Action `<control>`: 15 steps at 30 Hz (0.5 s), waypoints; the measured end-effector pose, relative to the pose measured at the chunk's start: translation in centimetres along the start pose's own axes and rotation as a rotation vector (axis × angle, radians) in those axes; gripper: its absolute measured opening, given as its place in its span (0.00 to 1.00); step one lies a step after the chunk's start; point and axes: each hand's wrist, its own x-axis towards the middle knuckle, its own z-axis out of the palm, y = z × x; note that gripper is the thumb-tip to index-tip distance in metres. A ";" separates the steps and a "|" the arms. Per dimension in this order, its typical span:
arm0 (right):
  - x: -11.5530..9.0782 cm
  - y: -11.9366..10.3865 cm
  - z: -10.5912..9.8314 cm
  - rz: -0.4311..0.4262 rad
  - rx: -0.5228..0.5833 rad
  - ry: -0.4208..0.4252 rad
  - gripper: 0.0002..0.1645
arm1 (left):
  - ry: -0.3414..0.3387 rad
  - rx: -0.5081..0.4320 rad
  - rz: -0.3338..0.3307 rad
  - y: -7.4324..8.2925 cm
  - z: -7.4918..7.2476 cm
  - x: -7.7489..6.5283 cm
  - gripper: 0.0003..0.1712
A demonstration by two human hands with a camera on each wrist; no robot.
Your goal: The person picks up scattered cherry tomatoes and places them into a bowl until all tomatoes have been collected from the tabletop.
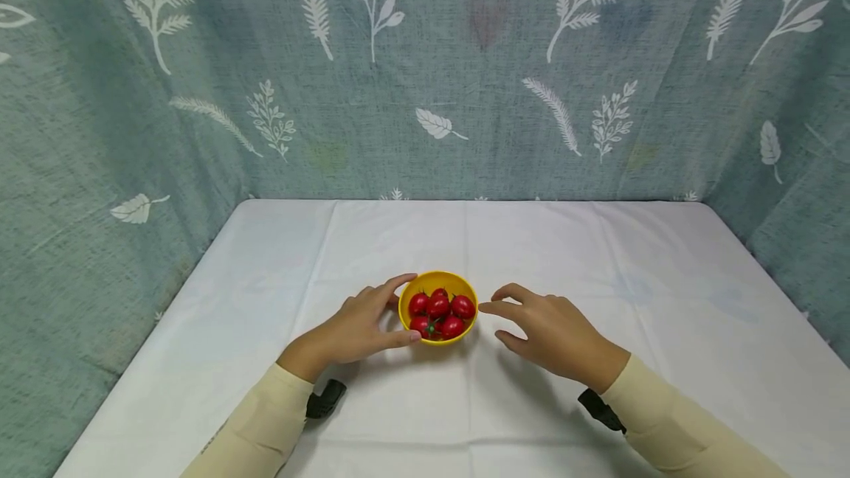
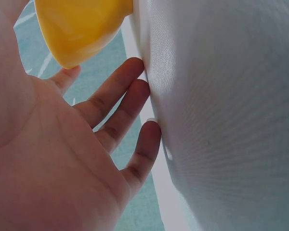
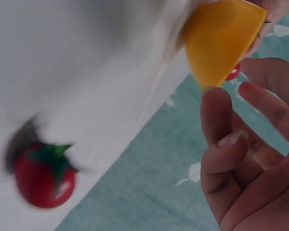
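A yellow bowl (image 1: pixel 434 279) holding several small red tomatoes (image 1: pixel 438 307) stands on the white cloth. My left hand (image 1: pixel 355 329) holds it from the left, thumb at the near rim and index finger at the far rim. Its other fingers spread beside the bowl in the left wrist view. To the right of the bowl my right hand (image 1: pixel 558 334) has its fingers loosely bent, fingertips close to the rim and nothing gripped. The right wrist view also shows a blurred red tomato (image 3: pixel 43 178) with a green top against the white cloth.
White cloth (image 1: pixel 564 242) covers the table. Teal curtains (image 1: pixel 465 94) with white leaf prints hang behind it and along both sides. A small black device (image 1: pixel 325 398) sits at the left wrist and another (image 1: pixel 601 410) at the right.
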 end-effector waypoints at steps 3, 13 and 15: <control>-1.0 0.7 0.0 0.006 -0.020 0.007 0.25 | -0.003 0.000 -0.007 -0.1 0.1 0.0 0.52; -3.9 3.0 -0.5 0.038 -0.052 0.021 0.24 | -0.007 0.001 -0.011 -0.1 0.1 0.1 0.52; -4.3 3.4 -0.6 0.044 -0.049 0.015 0.23 | -0.007 0.001 -0.011 -0.1 0.1 0.1 0.52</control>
